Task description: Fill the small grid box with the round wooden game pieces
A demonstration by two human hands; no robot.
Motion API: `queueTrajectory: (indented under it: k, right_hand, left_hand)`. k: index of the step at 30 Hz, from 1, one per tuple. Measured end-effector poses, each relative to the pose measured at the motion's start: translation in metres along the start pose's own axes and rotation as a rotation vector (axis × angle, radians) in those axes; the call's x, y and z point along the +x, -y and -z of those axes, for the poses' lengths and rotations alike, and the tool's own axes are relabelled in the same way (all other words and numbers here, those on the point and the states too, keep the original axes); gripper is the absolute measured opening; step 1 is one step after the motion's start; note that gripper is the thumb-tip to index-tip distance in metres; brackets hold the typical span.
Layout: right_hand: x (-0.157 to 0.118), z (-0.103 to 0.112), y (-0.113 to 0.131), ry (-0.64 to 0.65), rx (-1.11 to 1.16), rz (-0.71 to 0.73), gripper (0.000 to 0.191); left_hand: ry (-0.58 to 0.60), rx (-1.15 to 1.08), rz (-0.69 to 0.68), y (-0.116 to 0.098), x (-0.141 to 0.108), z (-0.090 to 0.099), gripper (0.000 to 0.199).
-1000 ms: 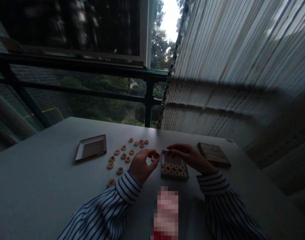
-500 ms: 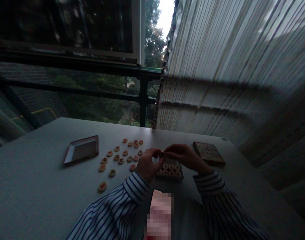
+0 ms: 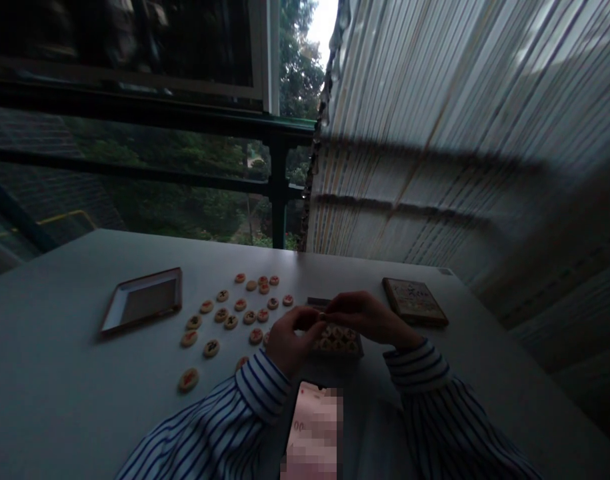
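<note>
Both my hands meet over a small box [image 3: 353, 349] that holds rows of round game pieces. My left hand [image 3: 287, 344] and my right hand [image 3: 365, 317] pinch one round piece [image 3: 323, 316] between their fingertips, just above the box's far edge. Which hand carries its weight I cannot tell. Several more round wooden pieces [image 3: 231, 322] with red or dark marks lie scattered on the grey table [image 3: 65, 393] to the left of my left hand. Both arms wear blue-striped white sleeves.
An open red-edged box lid [image 3: 141, 307] lies at the left. A flat patterned box [image 3: 415, 301] sits to the right of my right hand. A phone [image 3: 312, 437] stands near my chest. A dark railing [image 3: 277, 193] and a striped curtain [image 3: 459, 133] rise behind the table.
My left hand carried a round piece rightward to the box, and my right hand came to meet it. Both now pinch it together. The camera view shifted right.
</note>
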State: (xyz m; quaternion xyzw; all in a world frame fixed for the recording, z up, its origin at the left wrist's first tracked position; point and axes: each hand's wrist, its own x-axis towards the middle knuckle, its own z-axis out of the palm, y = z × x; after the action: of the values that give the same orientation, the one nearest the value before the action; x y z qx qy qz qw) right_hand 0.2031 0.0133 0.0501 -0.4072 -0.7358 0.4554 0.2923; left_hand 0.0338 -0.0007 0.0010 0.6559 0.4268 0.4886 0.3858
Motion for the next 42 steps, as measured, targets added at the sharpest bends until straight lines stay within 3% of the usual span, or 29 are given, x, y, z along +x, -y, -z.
queueTrajectory:
  k: [12,19,29,42]
  right_hand:
    - [0.001,-0.002,-0.002,0.026,-0.074,0.019,0.025]
    - [0.0,-0.006,0.008,-0.037,-0.254,0.039,0.025]
    - [0.002,-0.007,0.004,-0.037,-0.251,0.022,0.026]
    - [-0.006,-0.01,0.022,-0.041,-0.532,0.226,0.024]
  left_hand:
    - [-0.06,-0.304,0.273,0.003,-0.002,0.0,0.023]
    - [-0.086,-0.403,0.322,0.006,-0.001,-0.002,0.026]
    - [-0.076,-0.457,0.31,0.006,-0.003,-0.004,0.023]
    - [-0.164,-0.623,0.394,0.002,0.0,-0.002,0.03]
